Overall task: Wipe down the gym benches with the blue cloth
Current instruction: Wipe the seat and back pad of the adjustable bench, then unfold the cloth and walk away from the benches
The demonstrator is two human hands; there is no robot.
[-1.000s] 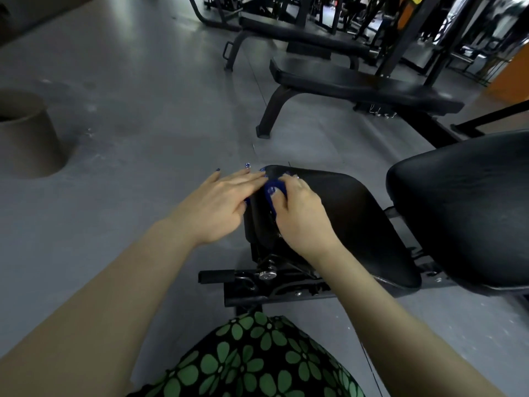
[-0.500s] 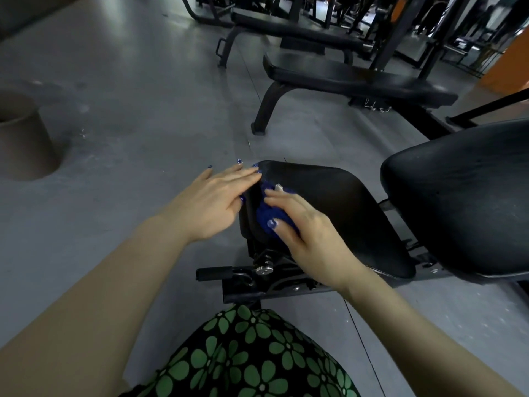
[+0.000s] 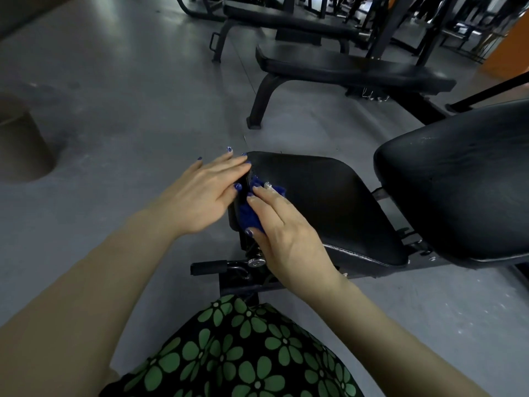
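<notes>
A black padded bench seat lies in front of me, with its larger back pad to the right. A small blue cloth is bunched against the seat's near left edge. My right hand presses the cloth onto that edge with straight fingers, and most of the cloth is hidden under the palm. My left hand rests flat against the seat's left side, fingers straight, just left of the cloth.
Under the seat a black metal frame carries an adjustment knob. Two more black benches stand behind on the grey floor. A brown round container sits at far left. My green flowered skirt fills the bottom.
My right hand has slid the cloth from the seat's front corner down along its left edge toward me. The left hand has stayed against the seat's side.
</notes>
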